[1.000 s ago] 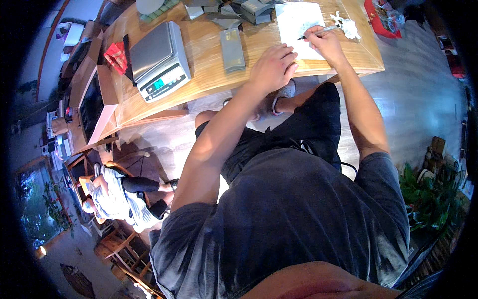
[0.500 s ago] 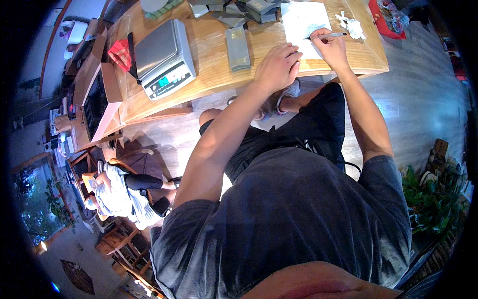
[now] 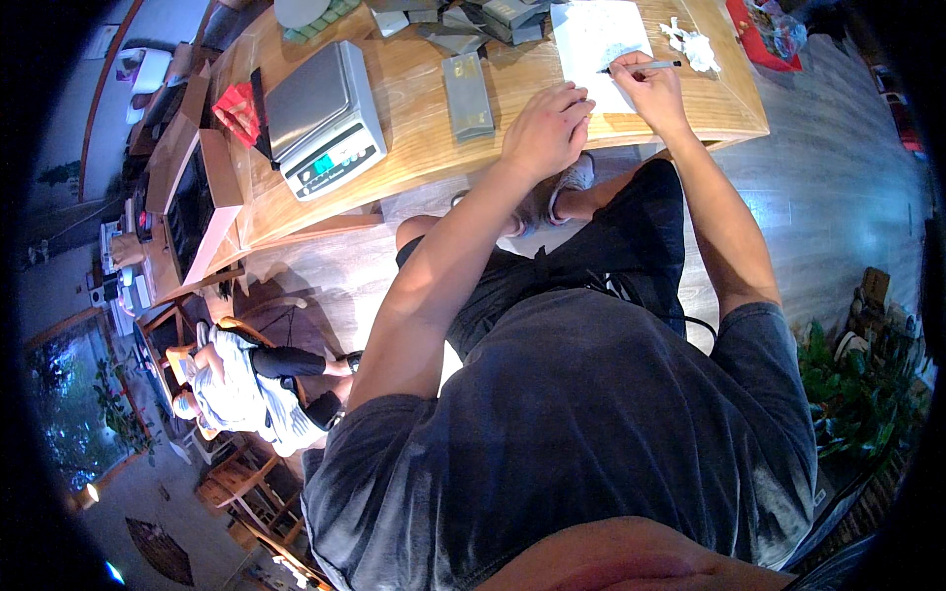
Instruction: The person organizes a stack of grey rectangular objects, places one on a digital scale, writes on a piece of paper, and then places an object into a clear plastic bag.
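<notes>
A white sheet of paper point(image 3: 599, 32) with writing on it lies near the right end of the wooden table. My right hand point(image 3: 650, 94) pinches a slim pen point(image 3: 653, 66), its tip down at the sheet. Resting palm down, my left hand point(image 3: 547, 128) has its fingers stretched out at the sheet's lower left edge and holds nothing. To the left of that hand is a flat grey box point(image 3: 468, 96). Crumpled white tissue point(image 3: 694, 47) sits just right of the paper.
A digital scale point(image 3: 317, 108) with a lit display stands on the table point(image 3: 419, 133) at left, beside a red packet point(image 3: 236, 111). Several grey boxes point(image 3: 507, 14) are piled at the back. A red bag point(image 3: 761, 39) is beyond the right edge. A seated person point(image 3: 241, 379) is at lower left.
</notes>
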Demonstrator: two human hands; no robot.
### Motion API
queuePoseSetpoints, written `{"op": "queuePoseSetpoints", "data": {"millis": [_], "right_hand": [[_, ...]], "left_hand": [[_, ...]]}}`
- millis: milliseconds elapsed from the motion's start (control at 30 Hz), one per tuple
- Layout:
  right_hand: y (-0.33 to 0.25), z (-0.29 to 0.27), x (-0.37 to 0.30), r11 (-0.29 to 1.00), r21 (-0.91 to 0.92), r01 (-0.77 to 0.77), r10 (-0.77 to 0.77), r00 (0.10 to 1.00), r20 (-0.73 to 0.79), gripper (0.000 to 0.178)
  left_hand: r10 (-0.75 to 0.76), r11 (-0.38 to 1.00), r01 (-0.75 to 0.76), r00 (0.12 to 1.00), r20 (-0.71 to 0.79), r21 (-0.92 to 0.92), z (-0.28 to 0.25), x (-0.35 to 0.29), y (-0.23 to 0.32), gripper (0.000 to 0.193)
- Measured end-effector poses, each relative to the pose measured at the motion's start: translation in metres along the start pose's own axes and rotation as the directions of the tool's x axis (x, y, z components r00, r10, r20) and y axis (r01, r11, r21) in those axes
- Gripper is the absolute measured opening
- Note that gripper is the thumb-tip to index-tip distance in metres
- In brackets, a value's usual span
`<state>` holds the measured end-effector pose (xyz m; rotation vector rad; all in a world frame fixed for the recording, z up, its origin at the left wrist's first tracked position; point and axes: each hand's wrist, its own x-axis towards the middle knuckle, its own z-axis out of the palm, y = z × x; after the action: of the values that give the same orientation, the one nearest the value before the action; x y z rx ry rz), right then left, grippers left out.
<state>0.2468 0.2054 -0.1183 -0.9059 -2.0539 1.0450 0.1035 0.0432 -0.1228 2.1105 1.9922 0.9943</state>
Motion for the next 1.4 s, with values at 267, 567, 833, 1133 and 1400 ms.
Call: {"op": "queuePoseSetpoints", "data": {"millis": [267,567,833,1133,1400], "right_hand": [[0.006,0.002,0.001,0.999,0.046,-0.003,0.003,1.000,-0.001,0.027],[0.004,0.001,0.001,0.998,0.062,-0.028,0.028,1.000,-0.003,0.025],[-0.002,0.000,0.000,0.998,0.030,-0.047,0.047,0.999,0.006,0.025],[0.007,0.003,0.002,1.000,0.013,0.009,-0.009,1.000,0.003,0.024],[0.001,0.002,0.000,1.000,-0.009,-0.024,0.024,0.999,0.034,0.025]], "left_hand": [[-0.001,1.000,0.002,1.000,-0.002,0.006,0.002,0.000,0.000,0.028],[0.018,1.000,-0.018,1.000,-0.005,0.004,0.002,0.001,-0.001,0.027],[0.019,1.000,-0.019,1.000,-0.019,-0.008,0.001,0.002,-0.001,0.027],[0.012,1.000,-0.013,1.000,-0.020,-0.021,0.002,0.001,0.000,0.028],[0.019,1.000,-0.019,1.000,-0.014,-0.006,0.001,0.000,-0.001,0.029]]}}
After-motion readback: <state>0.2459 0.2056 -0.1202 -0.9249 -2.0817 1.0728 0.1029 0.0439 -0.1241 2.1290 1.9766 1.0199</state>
